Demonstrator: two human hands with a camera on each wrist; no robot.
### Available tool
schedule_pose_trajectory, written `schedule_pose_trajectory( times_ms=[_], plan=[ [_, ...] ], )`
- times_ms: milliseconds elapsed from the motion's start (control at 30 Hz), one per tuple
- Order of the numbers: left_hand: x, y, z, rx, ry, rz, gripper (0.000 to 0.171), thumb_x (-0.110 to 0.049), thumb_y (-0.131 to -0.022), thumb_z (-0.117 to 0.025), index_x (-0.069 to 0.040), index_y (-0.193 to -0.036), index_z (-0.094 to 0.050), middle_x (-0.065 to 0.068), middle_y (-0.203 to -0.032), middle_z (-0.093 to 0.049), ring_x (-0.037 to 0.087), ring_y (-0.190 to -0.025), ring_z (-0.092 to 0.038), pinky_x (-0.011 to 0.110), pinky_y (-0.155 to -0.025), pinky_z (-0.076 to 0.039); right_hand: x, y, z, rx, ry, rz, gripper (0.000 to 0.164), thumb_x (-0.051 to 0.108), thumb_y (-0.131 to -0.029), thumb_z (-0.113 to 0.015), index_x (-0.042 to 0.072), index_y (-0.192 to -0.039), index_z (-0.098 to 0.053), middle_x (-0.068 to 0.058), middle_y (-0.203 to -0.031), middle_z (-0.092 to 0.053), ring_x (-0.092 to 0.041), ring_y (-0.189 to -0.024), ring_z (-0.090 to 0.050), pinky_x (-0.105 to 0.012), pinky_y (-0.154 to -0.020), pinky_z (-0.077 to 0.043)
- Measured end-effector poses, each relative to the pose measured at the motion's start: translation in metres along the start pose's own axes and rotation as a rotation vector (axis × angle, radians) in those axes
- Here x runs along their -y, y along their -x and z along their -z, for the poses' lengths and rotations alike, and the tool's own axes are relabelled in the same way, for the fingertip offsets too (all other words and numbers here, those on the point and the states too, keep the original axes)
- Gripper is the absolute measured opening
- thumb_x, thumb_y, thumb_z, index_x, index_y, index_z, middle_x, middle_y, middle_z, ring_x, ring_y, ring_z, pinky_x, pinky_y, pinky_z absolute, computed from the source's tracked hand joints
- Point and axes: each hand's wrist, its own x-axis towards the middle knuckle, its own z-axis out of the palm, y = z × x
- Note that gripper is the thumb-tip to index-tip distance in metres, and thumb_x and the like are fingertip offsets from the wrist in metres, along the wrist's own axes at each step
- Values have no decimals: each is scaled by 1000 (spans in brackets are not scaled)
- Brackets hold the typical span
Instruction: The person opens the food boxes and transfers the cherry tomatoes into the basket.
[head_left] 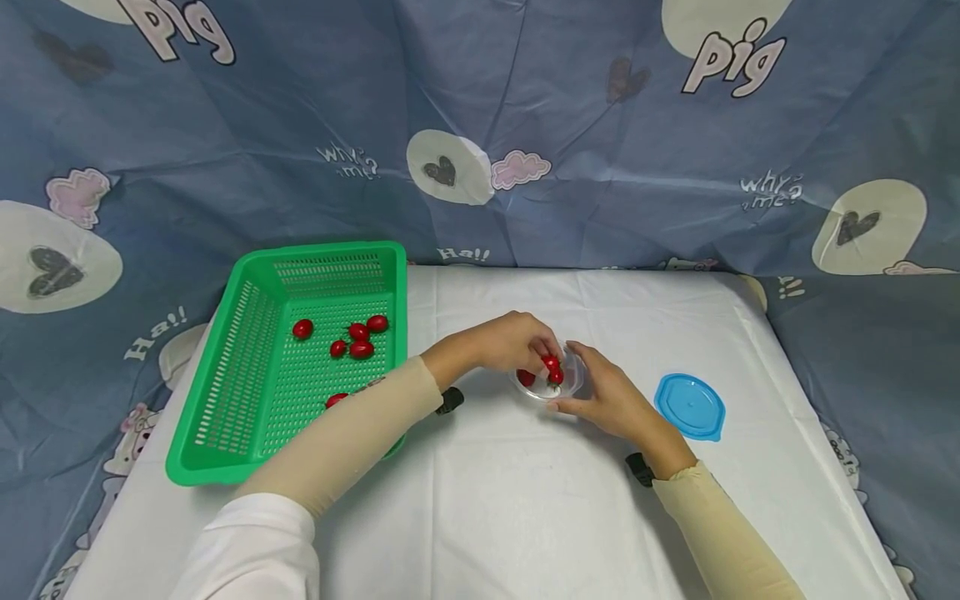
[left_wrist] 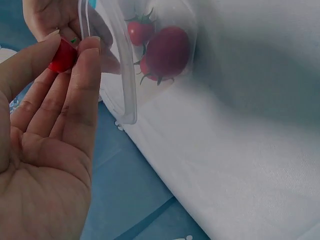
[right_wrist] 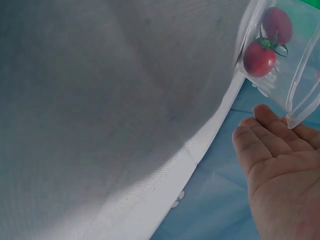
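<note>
My left hand (head_left: pixel 517 343) is over the mouth of a small clear plastic container (head_left: pixel 572 379), pinching a cherry tomato (left_wrist: pixel 63 56) between thumb and fingertips. In the left wrist view the tomato is just outside the container's rim, partly covered by the fingers. Several cherry tomatoes (left_wrist: pixel 167 51) lie inside the container, some with green stems; they show through its wall in the right wrist view too. My right hand (head_left: pixel 611 396) holds the container from the right, thumb on the near side and fingers on the far side.
A green slotted basket (head_left: pixel 247 367) stands at the left with several cherry tomatoes (head_left: pixel 362 350) in it, partly behind the left forearm. Right of the right hand lies a blue lid (head_left: pixel 690 407) on the white-covered table (head_left: pixel 495 517). A blue printed cloth (head_left: pixel 315 108) hangs behind.
</note>
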Motion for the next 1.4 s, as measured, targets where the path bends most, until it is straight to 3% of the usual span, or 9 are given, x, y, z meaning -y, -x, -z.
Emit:
schedule_pose_trajectory(
  times_ms=[333, 600, 900, 1167, 1400],
  plan=[
    [0, 7, 8, -80, 22, 10, 23, -7, -83, -73, -14, -105, -72, -6, -93, -70, 6, -91, -65, 22, -75, -54, 0, -1, 0, -1, 2, 5, 103, 60, -72, -76, 9, -149, -31, -8, -149, -39, -27, -137, -35, -50, -107, -34],
    [1, 22, 19, -150, 70, -39, 21, -5, -83, -72, -14, -102, -71, -5, -95, -70, 9, -87, -67, 24, -75, -54, 0, -2, -1, 5, 8, -1, 104, 62, -71, -76, 10, -149, -31, -6, -148, -39, -26, -138, -35, -49, -108, -33],
    [7, 60, 41, -285, 139, 20, 23, -18, -83, -78, -22, -104, -69, -4, -103, -65, 9, -90, -67, 28, -77, -55, 3, -2, 1, 15, 3, -31, 102, 56, -72, -79, 11, -149, -31, -6, -148, -41, -27, -138, -34, -50, -109, -32],
    [21, 102, 62, -425, 232, 38, 22, -15, -85, -75, -17, -105, -66, -1, -108, -65, 13, -93, -68, 36, -78, -54, 3, -1, 1, 12, 8, -17, 104, 61, -71, -77, 10, -149, -31, -7, -148, -40, -28, -138, -34, -50, -109, -32],
    [41, 145, 77, -531, 236, 142, 29, -23, -86, -75, -17, -112, -64, -1, -113, -65, 14, -100, -65, 42, -79, -54, 3, -1, -1, 12, 24, -26, 105, 62, -70, -76, 11, -150, -30, -7, -149, -39, -28, -138, -34, -50, -108, -33]
  ],
)
